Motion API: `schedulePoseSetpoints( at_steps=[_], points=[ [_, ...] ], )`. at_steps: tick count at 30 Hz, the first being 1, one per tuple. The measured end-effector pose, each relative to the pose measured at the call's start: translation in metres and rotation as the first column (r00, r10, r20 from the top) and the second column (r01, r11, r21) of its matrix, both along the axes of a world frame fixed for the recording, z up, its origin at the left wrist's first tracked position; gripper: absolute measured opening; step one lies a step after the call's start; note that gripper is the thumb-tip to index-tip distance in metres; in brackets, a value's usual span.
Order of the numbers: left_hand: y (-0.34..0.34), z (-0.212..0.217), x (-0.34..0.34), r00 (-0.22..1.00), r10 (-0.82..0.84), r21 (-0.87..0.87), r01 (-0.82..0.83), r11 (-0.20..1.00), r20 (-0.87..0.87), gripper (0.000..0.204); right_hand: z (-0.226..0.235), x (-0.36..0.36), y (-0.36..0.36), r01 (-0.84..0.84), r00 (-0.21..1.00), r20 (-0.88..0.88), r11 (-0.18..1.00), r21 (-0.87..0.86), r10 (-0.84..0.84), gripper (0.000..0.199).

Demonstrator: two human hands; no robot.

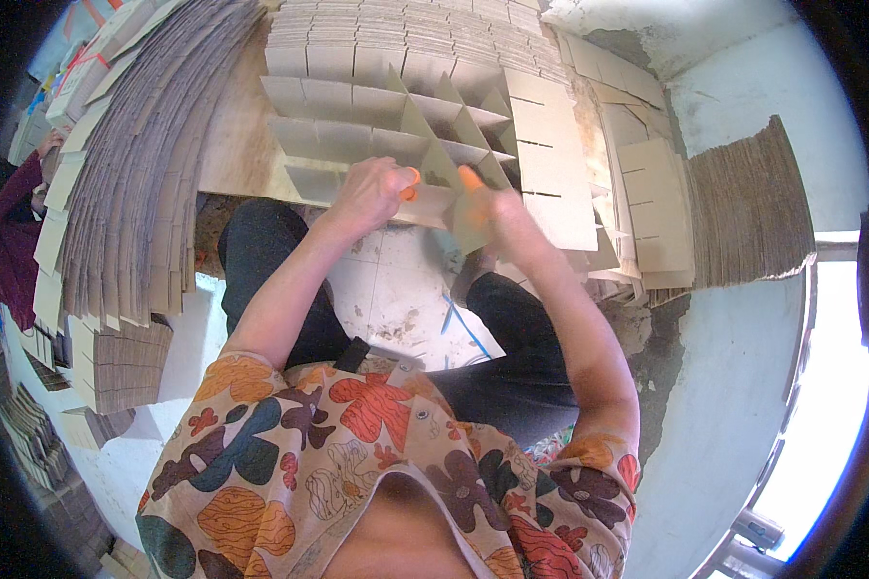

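Note:
A partly interlocked grid of slotted cardboard divider strips (pixel 348 141) stands on the work surface before me, with cross strips and slanting lengthwise strips forming open cells. My left hand (pixel 369 198) is closed at the grid's near edge, its fingers on the nearest cross strip (pixel 429 206). Orange covers sit on some of its fingertips. To its right, my right hand (pixel 500 217), slightly blurred, pinches the near end of a lengthwise divider strip (pixel 470 224). One of its fingers, also in an orange cover, points away from me along the strip.
Flat slotted cardboard sheets (pixel 552 164) lie just right of the grid. A long row of stacked strips (pixel 140 154) fills the left, and another stack (pixel 415 34) stands behind. More cardboard (pixel 751 207) leans by the right wall. Another person's sleeve (pixel 10 241) shows at far left.

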State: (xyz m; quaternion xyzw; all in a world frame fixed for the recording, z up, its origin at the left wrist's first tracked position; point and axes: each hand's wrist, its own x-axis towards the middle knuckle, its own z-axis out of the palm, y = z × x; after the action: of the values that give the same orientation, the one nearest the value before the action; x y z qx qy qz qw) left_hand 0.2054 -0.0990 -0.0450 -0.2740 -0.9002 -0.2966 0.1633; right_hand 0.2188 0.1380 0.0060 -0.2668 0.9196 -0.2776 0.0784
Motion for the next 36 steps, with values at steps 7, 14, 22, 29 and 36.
schedulePoseSetpoints(
  at_steps=[7,14,22,29,36],
  points=[
    [-0.003,0.000,0.002,0.996,-0.048,0.014,0.047,0.999,0.070,0.017,0.018,0.012,0.013,0.255,0.912,-0.386,0.927,0.273,-0.137,0.036],
    [-0.007,0.007,0.004,0.999,-0.021,-0.013,0.022,1.000,0.033,0.023,0.016,-0.014,0.106,0.714,0.700,-0.295,0.629,0.307,-0.651,0.073],
    [-0.011,0.008,0.008,0.997,0.005,-0.060,0.000,0.998,0.083,0.027,0.010,-0.025,0.179,0.810,0.565,0.199,0.492,-0.318,-0.801,0.053],
    [-0.039,0.022,0.016,0.999,0.040,-0.024,-0.039,0.999,0.035,0.035,0.095,0.006,0.114,0.440,0.736,0.072,0.394,-0.807,-0.673,0.037],
    [-0.063,0.016,0.023,1.000,0.022,-0.041,-0.021,0.999,0.022,0.024,0.086,-0.004,-0.015,0.301,0.904,-0.122,0.812,-0.500,-0.410,0.047]
  ],
)
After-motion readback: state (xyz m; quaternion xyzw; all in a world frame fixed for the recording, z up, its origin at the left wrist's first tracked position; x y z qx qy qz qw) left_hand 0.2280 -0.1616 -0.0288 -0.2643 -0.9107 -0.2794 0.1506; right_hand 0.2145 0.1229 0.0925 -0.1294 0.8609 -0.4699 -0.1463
